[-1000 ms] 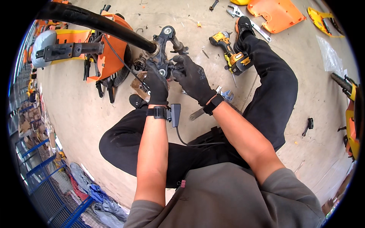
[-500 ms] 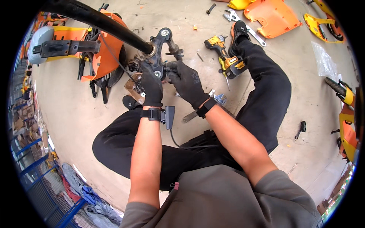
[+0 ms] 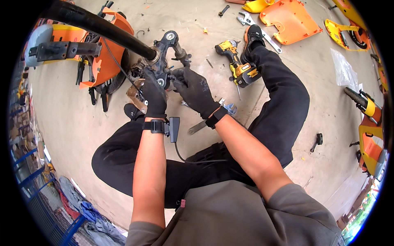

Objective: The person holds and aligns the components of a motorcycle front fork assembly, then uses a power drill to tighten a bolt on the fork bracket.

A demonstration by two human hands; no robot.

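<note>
A long black steering tube runs down from the upper left into a dark metal fork crown with round bright-rimmed holes. My left hand, in a black glove, is closed around the crown's near end. Just right of it, my right hand, also gloved, has its fingers curled together against a small dark part at the crown's side; what they pinch is hidden. A short metal leg with a dark end sticks out from the crown above my right hand. A black cable hangs beside the tube.
An orange-and-yellow scooter body lies at left. A yellow-black cordless driver, an adjustable wrench and an orange panel lie ahead to the right. Behind my left hand is a torn brown box of small parts. A flat metal bar lies below my right hand.
The whole view has shifted slightly, so everything appears a little further left. Both hands stay at the fork crown, with only a slight change in the right hand's pose.
</note>
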